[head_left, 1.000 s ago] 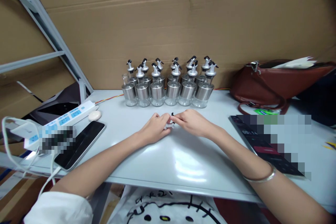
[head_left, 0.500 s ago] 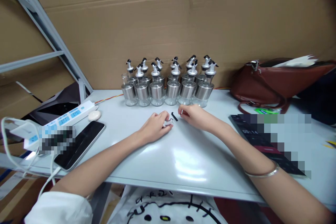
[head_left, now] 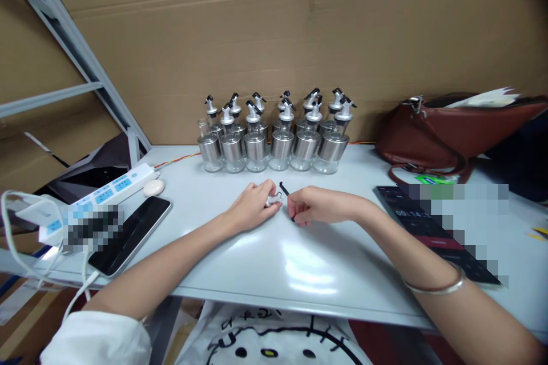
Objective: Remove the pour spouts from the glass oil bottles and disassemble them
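Mid-bench (head_left: 299,265), your left hand (head_left: 252,211) has its fingers pinched on a small silver spout cap (head_left: 273,200); your right hand (head_left: 319,205) curls beside a black pin (head_left: 283,187), grip unclear; the parts look unjoined; capped bottles (head_left: 274,145) line the far edge.

Little glass bottles (head_left: 274,145) stood in rows at the back of the pale worktop (head_left: 299,262) by a cardboard wall (head_left: 274,40), with a brown bag (head_left: 454,131) on the right and a black phone (head_left: 132,234) and white power strip (head_left: 115,185) on the left.
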The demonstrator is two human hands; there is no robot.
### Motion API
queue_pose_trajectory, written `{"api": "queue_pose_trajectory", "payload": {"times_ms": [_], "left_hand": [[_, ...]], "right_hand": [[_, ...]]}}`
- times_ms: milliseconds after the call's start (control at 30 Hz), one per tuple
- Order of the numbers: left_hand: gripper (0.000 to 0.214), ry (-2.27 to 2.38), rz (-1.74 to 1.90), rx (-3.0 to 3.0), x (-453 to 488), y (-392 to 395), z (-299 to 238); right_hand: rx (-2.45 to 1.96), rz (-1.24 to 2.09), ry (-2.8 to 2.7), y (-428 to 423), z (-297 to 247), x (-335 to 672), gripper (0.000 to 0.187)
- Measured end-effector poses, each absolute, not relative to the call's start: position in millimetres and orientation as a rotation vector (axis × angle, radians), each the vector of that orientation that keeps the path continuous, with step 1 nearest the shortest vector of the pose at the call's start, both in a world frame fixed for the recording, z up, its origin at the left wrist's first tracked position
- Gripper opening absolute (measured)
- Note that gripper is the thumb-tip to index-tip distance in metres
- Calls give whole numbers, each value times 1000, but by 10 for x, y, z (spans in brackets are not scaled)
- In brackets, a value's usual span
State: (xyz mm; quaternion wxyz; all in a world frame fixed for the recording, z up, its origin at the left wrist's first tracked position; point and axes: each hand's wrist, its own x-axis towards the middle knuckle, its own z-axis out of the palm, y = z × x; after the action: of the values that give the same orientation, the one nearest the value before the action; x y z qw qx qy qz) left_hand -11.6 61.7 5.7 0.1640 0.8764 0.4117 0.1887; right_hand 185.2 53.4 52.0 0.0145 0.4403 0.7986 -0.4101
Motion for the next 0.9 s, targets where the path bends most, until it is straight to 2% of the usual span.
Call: {"api": "queue_pose_trajectory", "payload": {"times_ms": [167,233,300,367,533,733,900], "left_hand": [[11,1133,526,2513,-135,632,40],[14,1114,515,2522,-140,637,33],[16,1116,512,2521,-142,637,31],[15,1126,516,2515,-142,635,33],[16,1124,556,2508,-146,644,-8],[34,1045,597,2382,-186,697,-21],[30,1076,352,2846,-272,762,175]], "right_hand": [[1312,-1362,2463,534,549,1881,27],[1325,-1384,2479,538,574,1890,20],[1421,-1305,2562,536,588,1872,15],[1511,-1174,2692,525,580,1829,20],[1420,-1070,2895,486,500,1705,23],[1500,-863,2947,475,496,1677,25],[1542,-1017,2906,457,546,1678,31]]}}
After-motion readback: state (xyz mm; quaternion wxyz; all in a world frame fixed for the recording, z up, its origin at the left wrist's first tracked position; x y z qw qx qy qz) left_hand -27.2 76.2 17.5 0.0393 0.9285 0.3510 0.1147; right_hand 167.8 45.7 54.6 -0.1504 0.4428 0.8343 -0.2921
